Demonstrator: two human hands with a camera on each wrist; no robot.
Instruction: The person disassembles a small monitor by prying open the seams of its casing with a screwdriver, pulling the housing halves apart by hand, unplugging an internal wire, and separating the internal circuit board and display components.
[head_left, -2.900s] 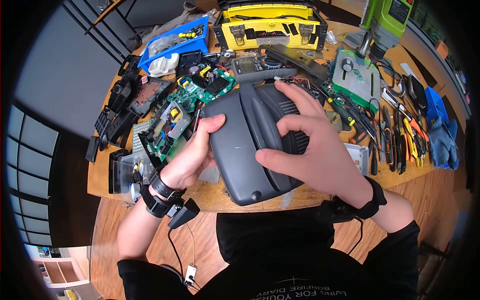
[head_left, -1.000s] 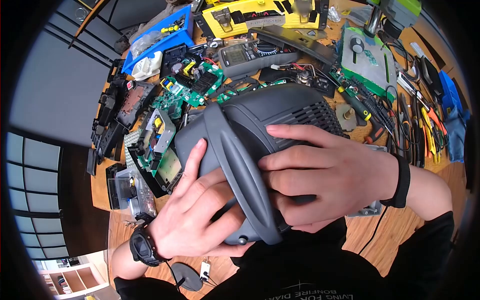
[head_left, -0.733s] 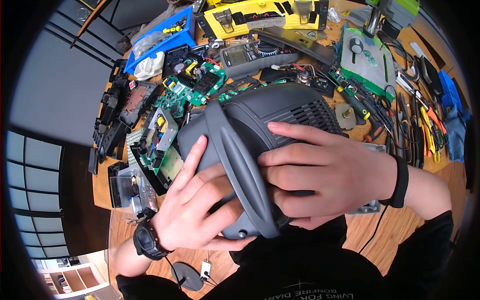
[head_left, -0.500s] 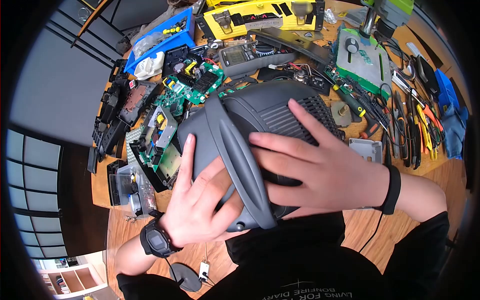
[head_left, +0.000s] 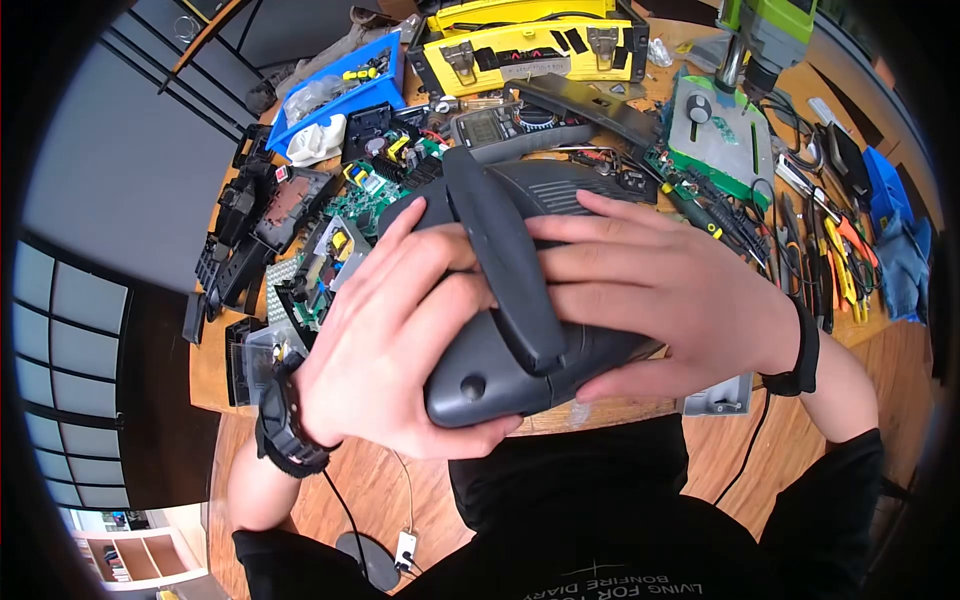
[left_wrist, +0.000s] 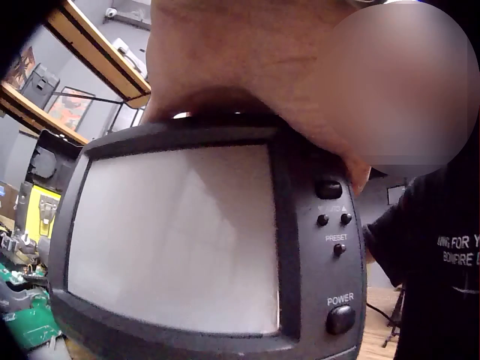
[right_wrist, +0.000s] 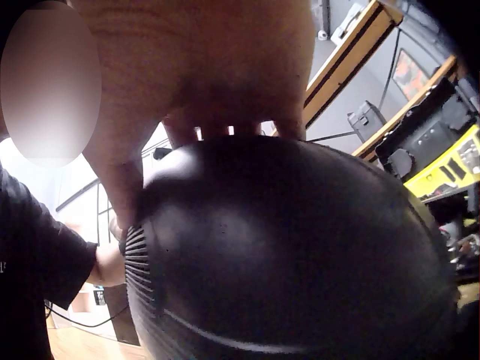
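Note:
A dark grey portable television (head_left: 480,385) is held at the table's front edge, its carry handle (head_left: 505,265) running between both hands. The left hand (head_left: 395,335) grips the screen-side part, fingers curved over the top beside the handle and thumb at the near end. Across the vented rear part the right hand (head_left: 680,295) holds on, fingers spread towards the handle, thumb on the near side. In the left wrist view the pale screen (left_wrist: 176,240) sits beside the POWER button (left_wrist: 341,319). The rounded rear housing (right_wrist: 292,247) fills much of the right wrist view.
Green circuit boards (head_left: 370,190) and black plastic parts (head_left: 295,200) lie to the left. Behind are a blue bin (head_left: 345,100), a multimeter (head_left: 490,125) and a yellow toolbox (head_left: 530,60). A drill stand (head_left: 720,140) and hand tools (head_left: 840,260) stand or lie at right.
Compared with half a second ago, the television has tilted, showing the handle's outer face. The right hand has shifted slightly. Earlier, the left hand held the far-left edge; now it spans the top.

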